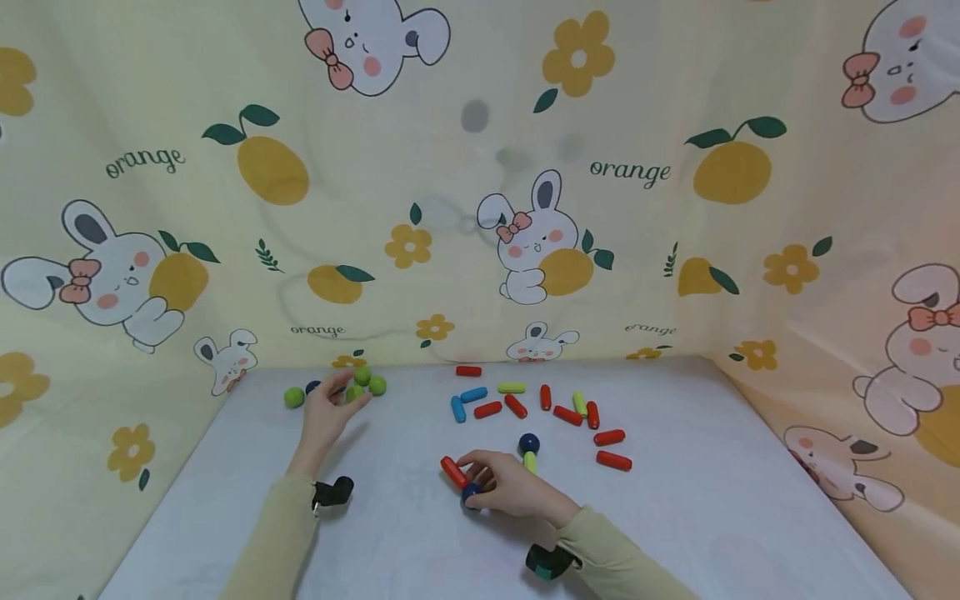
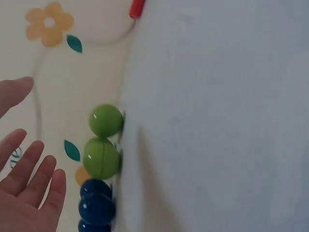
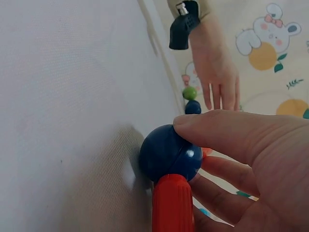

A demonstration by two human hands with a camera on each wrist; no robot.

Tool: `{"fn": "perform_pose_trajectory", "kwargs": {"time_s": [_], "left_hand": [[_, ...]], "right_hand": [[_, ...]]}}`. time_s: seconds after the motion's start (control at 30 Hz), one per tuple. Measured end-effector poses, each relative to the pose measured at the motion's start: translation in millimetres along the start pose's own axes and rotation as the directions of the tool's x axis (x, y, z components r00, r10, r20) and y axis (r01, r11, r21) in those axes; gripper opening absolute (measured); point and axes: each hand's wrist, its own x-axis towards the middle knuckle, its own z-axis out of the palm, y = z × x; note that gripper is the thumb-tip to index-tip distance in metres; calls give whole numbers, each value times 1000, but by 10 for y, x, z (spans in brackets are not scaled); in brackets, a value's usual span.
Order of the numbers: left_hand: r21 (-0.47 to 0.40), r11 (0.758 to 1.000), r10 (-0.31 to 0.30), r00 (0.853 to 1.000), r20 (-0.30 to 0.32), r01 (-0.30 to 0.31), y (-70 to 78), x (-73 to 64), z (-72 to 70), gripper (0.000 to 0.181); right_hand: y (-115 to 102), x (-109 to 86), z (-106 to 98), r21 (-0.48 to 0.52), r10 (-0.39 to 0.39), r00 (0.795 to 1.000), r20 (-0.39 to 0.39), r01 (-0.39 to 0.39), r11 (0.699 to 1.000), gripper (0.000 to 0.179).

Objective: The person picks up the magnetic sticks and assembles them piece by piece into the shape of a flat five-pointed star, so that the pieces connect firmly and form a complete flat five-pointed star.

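Note:
Pinched by my right hand (image 1: 517, 487) is a dark blue ball (image 3: 166, 152), its thumb on top of the ball. A red rod (image 3: 173, 205) meets the ball end-on, and the rod (image 1: 453, 472) points away to the upper left in the head view. A bit of red also shows behind the ball, too hidden to tell what it is. My left hand (image 1: 327, 417) hovers near the green balls (image 1: 377, 385) at the far left, fingers spread and holding nothing. In the left wrist view, green balls (image 2: 101, 158) and dark blue balls (image 2: 97, 209) sit beside its fingers.
Beyond the right hand, another dark blue ball (image 1: 528, 443) touches a yellow-green rod (image 1: 530, 462). Several red rods (image 1: 567, 415), two blue rods (image 1: 474, 394) and yellow-green rods (image 1: 512, 388) lie scattered behind. A patterned curtain (image 1: 450, 167) borders the white table (image 1: 397, 542).

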Motion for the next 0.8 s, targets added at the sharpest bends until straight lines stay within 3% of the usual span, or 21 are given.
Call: {"fn": "perform_pose_trajectory", "kwargs": {"time_s": [0.33,0.53,0.67,0.8], "left_hand": [[133,986,-113,991,69,103,-89,38,41,60],[177,979,-116,989,90,99,-122,31,108,55],[169,980,-128,983,135,104,-134,-1,155,53],[131,979,-181,968,176,159,-150,-67,202,51]], "right_hand": [[-5,-14,8,-1,-3,1000,4,3,1000,45],[-18,-21,1,-2,-6,1000,6,6,1000,45],[-10,-20,-5,-10,-7,1000,3,7,1000,45],[-1,-20,-4,-10,-11,1000,0,11,1000,45]]}}
